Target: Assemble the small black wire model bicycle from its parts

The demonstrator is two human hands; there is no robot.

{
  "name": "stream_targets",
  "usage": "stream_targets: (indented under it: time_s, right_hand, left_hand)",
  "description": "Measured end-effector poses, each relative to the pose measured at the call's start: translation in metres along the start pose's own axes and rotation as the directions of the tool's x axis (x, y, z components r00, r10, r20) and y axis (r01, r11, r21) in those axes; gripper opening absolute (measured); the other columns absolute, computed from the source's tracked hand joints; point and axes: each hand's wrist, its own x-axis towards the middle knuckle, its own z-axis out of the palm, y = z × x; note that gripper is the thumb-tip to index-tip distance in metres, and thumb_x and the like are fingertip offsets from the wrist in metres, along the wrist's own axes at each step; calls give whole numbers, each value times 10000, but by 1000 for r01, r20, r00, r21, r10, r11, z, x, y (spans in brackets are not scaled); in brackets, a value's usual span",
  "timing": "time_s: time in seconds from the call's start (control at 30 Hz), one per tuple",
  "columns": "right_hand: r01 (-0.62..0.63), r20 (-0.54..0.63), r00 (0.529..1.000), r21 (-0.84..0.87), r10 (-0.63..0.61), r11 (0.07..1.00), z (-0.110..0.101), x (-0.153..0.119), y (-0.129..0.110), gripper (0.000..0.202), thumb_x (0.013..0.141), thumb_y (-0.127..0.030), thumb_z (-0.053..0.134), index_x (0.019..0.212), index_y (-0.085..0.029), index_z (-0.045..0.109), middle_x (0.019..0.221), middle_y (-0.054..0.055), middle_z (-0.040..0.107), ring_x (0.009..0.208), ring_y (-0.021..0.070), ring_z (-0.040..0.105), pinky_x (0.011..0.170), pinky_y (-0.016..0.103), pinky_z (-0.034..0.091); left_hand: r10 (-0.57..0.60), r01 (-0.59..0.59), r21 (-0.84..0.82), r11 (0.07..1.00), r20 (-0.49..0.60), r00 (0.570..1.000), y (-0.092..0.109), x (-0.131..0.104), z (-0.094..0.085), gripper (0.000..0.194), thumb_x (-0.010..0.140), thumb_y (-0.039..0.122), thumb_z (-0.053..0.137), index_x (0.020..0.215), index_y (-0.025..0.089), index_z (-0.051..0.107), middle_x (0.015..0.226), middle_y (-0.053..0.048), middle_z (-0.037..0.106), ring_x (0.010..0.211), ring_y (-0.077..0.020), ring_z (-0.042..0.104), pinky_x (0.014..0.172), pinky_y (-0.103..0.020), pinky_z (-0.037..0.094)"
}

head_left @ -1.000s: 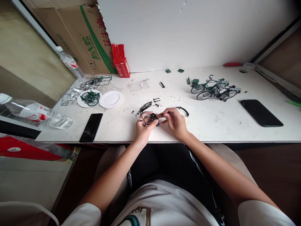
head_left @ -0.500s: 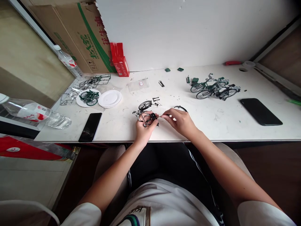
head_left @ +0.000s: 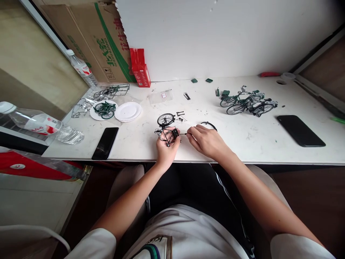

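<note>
My left hand is closed around a small black model bicycle frame near the table's front edge. A spoked wheel shows just beyond the fingers. From the right, my right hand pinches a thin screwdriver-like tool, its shaft reaching the black part at my left fingertips. Whether the tip touches that part is too small to tell. A curved black piece lies just behind my right hand. Small black parts rest beyond the wheel.
Assembled model bicycles stand at the right, beside a black phone. At the left are another phone, white plates, green bicycle parts, and bottles. A red box stands at the back.
The view has shifted slightly. The wheel beside my left hand now shows rounder, and my right hand has turned, with more of its back facing up and the tool's shaft level.
</note>
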Motion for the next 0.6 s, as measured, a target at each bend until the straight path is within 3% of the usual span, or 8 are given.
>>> stream_targets:
  time_s: [0.1,0.33,0.47,0.6]
  right_hand:
    - [-1,44,999,21,0,1000,-2,0,1,367,1168,-363,343,986,-187,609,830,78,666,806,208,590,645,327,273]
    - [-78,96,992,6,77,997,1,-1,1,546,1178,-466,260,820,-197,573,675,56,596,617,182,509,623,338,201]
    - [-150,115,983,40,145,988,2,-3,-2,487,1170,-508,268,1016,-181,595,771,72,668,662,210,572,617,332,238]
    - [-118,84,990,107,109,987,2,-4,-3,338,1166,-433,316,1146,-173,530,940,108,696,840,246,629,635,325,316]
  left_hand:
    - [5,-5,10,1000,2,1000,0,-1,0,377,871,254,828,1191,202,634,1201,-131,796,1178,-249,777,1045,-407,627]
    - [55,-57,62,996,36,998,-2,-3,-1,359,901,279,819,1215,209,658,1263,-137,783,1237,-272,756,1076,-421,620]
    - [56,-58,72,996,38,998,0,-3,-1,354,901,263,816,1214,204,660,1257,-141,783,1236,-273,754,1054,-407,627]
    - [36,-39,84,996,37,999,0,-2,0,343,907,251,795,1213,200,650,1253,-141,785,1225,-266,758,1058,-408,622]
